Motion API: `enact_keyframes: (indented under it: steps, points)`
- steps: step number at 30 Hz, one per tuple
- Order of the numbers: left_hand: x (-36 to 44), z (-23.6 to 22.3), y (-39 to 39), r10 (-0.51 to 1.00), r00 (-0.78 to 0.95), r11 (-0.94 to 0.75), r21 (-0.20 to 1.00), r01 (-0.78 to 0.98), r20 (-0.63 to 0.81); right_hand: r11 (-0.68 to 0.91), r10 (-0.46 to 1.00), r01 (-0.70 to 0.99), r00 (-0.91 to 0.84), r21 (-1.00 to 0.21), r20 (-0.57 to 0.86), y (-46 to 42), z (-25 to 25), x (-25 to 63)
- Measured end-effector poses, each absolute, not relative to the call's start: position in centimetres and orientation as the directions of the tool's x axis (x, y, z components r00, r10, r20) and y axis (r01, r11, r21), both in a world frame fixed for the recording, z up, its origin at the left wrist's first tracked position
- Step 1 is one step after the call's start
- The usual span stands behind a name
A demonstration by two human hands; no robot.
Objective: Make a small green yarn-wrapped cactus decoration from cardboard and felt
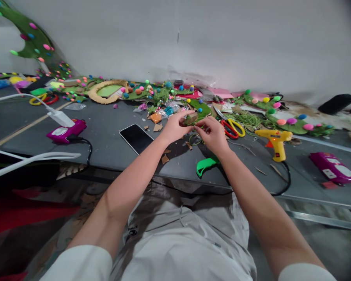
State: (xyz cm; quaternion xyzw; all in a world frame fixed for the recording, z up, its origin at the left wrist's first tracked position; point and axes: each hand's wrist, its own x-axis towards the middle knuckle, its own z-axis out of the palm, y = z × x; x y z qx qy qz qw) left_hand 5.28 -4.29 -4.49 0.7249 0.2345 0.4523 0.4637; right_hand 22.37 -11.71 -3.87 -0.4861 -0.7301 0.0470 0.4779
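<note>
Over the middle of the grey table, my left hand (175, 128) is closed on a small green felt piece (190, 119) with a brownish patch. My right hand (213, 134) is pinched at the right end of the same piece, and its fingertips nearly meet those of the left. Fingers hide part of the piece. Just beyond it lies a green felt shape (203, 107) with small pom-poms. Scissors with red and yellow handles (233, 128) rest right of my right hand. A green-handled tool (206, 166) lies below my right wrist, partly covered by it.
A phone (137, 138) lies left of my left forearm. At right are a yellow glue gun (276, 141), its cable, and a purple box (335, 168). Another purple box (66, 130) has a white plug. Felt pieces with pom-poms, a tan ring (92, 93) and green cord (248, 120) line the back.
</note>
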Motion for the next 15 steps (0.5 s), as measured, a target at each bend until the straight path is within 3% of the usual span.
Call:
enact_keyframes:
  steps: [15]
  points:
    - [5.21,-4.47,-4.25,0.754,0.478,-0.505,0.863,-0.018,0.451,0.535,0.744,0.691,-0.112,-0.486,0.658,-11.12,-4.05,22.5]
